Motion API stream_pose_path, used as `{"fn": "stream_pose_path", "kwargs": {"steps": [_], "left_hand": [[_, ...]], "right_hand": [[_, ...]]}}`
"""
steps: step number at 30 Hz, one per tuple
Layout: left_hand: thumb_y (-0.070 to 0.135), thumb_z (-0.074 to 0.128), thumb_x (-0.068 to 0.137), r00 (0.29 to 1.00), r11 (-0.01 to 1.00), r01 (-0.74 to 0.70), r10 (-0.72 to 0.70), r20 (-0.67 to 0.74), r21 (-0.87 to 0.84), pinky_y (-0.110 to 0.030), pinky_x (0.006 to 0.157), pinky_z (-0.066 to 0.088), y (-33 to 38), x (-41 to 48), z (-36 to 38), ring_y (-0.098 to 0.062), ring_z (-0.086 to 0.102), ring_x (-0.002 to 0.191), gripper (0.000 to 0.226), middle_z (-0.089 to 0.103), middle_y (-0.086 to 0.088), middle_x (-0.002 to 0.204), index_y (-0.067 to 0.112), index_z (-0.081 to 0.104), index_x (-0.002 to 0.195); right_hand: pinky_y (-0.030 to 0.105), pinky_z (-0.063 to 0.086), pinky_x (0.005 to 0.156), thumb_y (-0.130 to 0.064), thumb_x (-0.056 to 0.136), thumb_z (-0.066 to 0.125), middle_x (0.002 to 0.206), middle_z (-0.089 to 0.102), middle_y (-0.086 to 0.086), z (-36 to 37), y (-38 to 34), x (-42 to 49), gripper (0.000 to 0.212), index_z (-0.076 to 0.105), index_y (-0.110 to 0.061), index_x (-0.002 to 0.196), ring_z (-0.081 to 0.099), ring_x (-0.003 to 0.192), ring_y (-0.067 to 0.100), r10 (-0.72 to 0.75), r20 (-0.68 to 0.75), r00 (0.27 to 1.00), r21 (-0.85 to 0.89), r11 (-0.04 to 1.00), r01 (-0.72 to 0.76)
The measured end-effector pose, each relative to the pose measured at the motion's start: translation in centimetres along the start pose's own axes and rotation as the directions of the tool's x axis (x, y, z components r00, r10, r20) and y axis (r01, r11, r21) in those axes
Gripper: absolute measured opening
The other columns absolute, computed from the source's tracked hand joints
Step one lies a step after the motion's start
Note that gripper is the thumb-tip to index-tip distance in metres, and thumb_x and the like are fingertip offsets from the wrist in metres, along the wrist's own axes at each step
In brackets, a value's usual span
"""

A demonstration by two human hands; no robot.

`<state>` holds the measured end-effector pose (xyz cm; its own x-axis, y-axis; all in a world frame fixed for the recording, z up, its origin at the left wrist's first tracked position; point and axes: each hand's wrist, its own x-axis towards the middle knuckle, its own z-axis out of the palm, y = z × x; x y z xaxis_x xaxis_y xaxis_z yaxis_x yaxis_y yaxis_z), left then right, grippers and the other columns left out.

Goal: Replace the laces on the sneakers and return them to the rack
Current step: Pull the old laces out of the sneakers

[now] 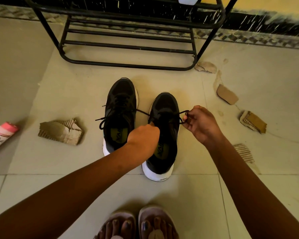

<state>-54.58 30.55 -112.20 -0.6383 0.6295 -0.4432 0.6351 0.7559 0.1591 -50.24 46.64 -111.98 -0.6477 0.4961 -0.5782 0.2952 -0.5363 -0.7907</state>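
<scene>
The right sneaker (166,104) stands on the floor (67,87), in the middle, toe pointing far. The right hand (199,123) pinches a loop of its black lace (183,112) just right of the shoe. The left hand (143,137) curls over the shoe's laces; I cannot tell what it holds. The left sneaker (121,94) stands just beside, laces loose. Torn cardboard bits (60,131) lie on both sides. A pink bottle (2,135) lies far left. The black rack (128,46) stands beyond the shoes. Feet in sandals (136,223) are nearest.

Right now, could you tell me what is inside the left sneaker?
A green insole with dark lettering; the left hand covers part, and the toe end is hidden.
</scene>
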Motion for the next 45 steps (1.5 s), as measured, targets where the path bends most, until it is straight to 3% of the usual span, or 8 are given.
{"fn": "stream_pose_path", "kwargs": {"steps": [3, 8, 13, 17, 22, 30, 38, 45], "left_hand": [[0.007, 0.043, 0.097, 1.0, 1.0, -0.004, 0.004, 0.001, 0.006, -0.027, 0.068, 0.039, 0.0, 0.0, 0.0, -0.028, 0.06, 0.099, 0.026, 0.06, -0.013, 0.109, 0.005, 0.05, 0.122], [0.004, 0.041, 0.096, 1.0, 1.0, 0.0, 0.0, -0.006, 0.004, -0.027, 0.067, 0.04, 0.1, 0.1, 0.1, -0.028, 0.06, 0.096, 0.027, 0.06, -0.013, 0.108, 0.005, 0.05, 0.121], [0.005, 0.041, 0.096, 1.0, 1.0, 0.003, -0.003, -0.028, 0.003, -0.028, 0.066, 0.039, -0.1, 0.1, 0.3, -0.028, 0.059, 0.095, 0.027, 0.059, -0.013, 0.107, 0.005, 0.05, 0.121], [0.003, 0.042, 0.095, 1.0, 1.0, 0.003, -0.003, -0.005, 0.01, -0.028, 0.066, 0.04, 0.0, 0.2, 0.3, -0.028, 0.06, 0.095, 0.023, 0.06, -0.013, 0.108, 0.005, 0.053, 0.116], [0.002, 0.042, 0.096, 1.0, 1.0, 0.012, -0.012, -0.013, 0.02, -0.029, 0.067, 0.04, -0.1, 0.1, 0.3, -0.029, 0.059, 0.099, 0.036, 0.058, -0.013, 0.112, 0.005, 0.044, 0.132], [0.003, 0.043, 0.095, 1.0, 1.0, -0.007, 0.007, -0.01, 0.019, -0.028, 0.066, 0.039, 0.0, 0.2, 0.3, -0.028, 0.06, 0.097, 0.036, 0.059, -0.013, 0.108, 0.005, 0.046, 0.131], [0.036, 0.036, 0.1, 0.999, 0.995, -0.03, 0.029, -0.016, -0.09, -0.03, 0.064, 0.04, -0.2, 0.0, 0.1, -0.021, 0.051, 0.077, 0.038, 0.05, -0.007, 0.084, 0.005, 0.049, 0.117], [0.037, 0.028, 0.102, 0.973, 0.996, -0.038, 0.018, -0.231, -0.082, -0.031, 0.064, 0.039, -1.1, 1.1, -1.2, -0.026, 0.058, 0.08, 0.039, 0.06, -0.011, 0.094, 0.01, 0.056, 0.105]], "right_hand": [[0.02, 0.039, 0.05, 0.006, 0.084, 0.055, 0.069, 0.055, 0.0, -1.5, -1.0, -0.1, 0.026, 0.053, -0.02, 0.086, 0.045, 0.047, 0.005, -0.107, 0.088, 0.99, -0.409, 0.902, 0.134], [0.027, 0.044, 0.06, -0.001, 0.076, 0.066, 0.082, 0.06, -0.004, -3.7, -1.2, 0.7, 0.028, 0.063, -0.023, 0.093, 0.054, 0.061, 0.01, -0.591, 0.173, 0.788, -0.919, 0.192, 0.346], [0.029, 0.054, 0.065, -0.029, 0.095, 0.055, 0.063, 0.06, 0.0, -1.6, -1.3, 0.1, 0.016, 0.058, -0.014, 0.088, 0.061, 0.063, 0.013, -0.194, -0.116, 0.974, -0.203, 0.965, 0.168], [0.019, 0.032, 0.04, -0.042, 0.086, 0.065, 0.045, 0.033, -0.006, -1.3, -0.8, 0.0, 0.03, 0.051, -0.016, 0.078, 0.031, 0.042, 0.01, -0.146, -0.257, 0.955, -0.187, 0.977, 0.099], [0.026, 0.039, 0.053, -0.05, 0.076, 0.072, 0.067, 0.063, 0.003, -3.8, -1.6, 0.2, 0.034, 0.063, -0.017, 0.081, 0.058, 0.06, 0.02, -0.855, 0.087, 0.51, -0.97, 0.043, 0.238], [0.021, 0.021, 0.05, -0.007, 0.076, 0.06, 0.063, 0.061, 0.007, -7.0, -2.8, 0.9, 0.011, 0.064, -0.016, 0.07, 0.055, 0.052, 0.029, -0.94, 0.256, 0.225, -0.965, -0.237, 0.109], [0.028, 0.04, 0.084, -0.015, 0.07, 0.081, 0.113, 0.061, 0.007, -7.1, -3.0, 0.3, 0.045, 0.065, -0.019, 0.112, 0.057, 0.105, 0.024, -0.306, 0.223, 0.925, -0.961, 0.089, 0.261], [0.028, 0.049, 0.064, -0.037, 0.066, 0.083, 0.086, 0.06, 0.0, -1.6, 2.1, -2.3, 0.051, 0.053, -0.025, 0.105, 0.058, 0.071, 0.013, -0.036, 0.361, 0.932, -0.864, 0.364, 0.348]]}}
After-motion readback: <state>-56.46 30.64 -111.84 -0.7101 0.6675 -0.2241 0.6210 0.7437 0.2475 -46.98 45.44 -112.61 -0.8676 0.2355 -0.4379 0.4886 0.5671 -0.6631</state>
